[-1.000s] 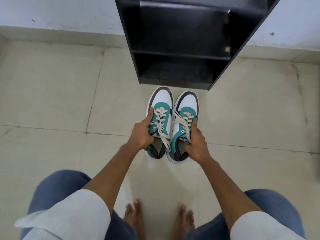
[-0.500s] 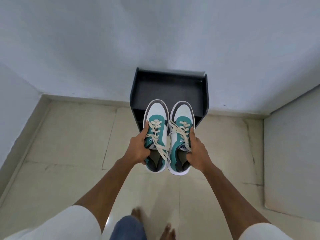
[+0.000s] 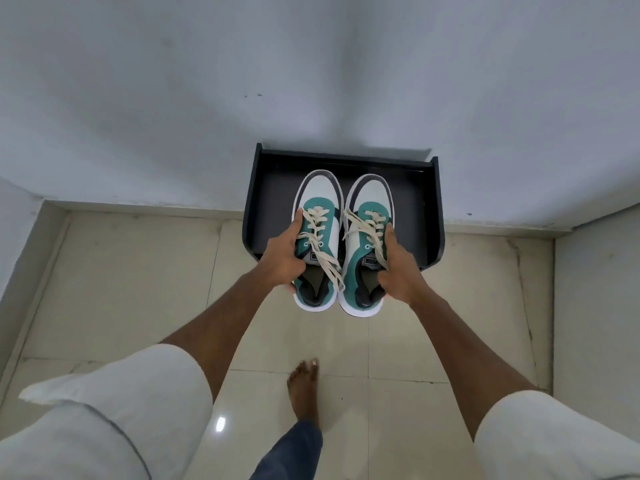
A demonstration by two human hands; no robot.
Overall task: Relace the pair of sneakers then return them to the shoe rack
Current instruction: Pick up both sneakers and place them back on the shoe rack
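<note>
Two light, flexible sneakers [image 3: 341, 240], gripped at their collars by left hand [image 3: 282, 259] and right hand [image 3: 398, 268], laces dangling loose.

A bare foot [image 3: 304, 386] stands on the tiled floor [image 3: 138, 289] beside the black shoe rack [image 3: 434, 216].

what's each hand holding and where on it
The left hand grips the left sneaker by its outer side near the collar. The right hand grips the right sneaker the same way, over the rack.
</note>
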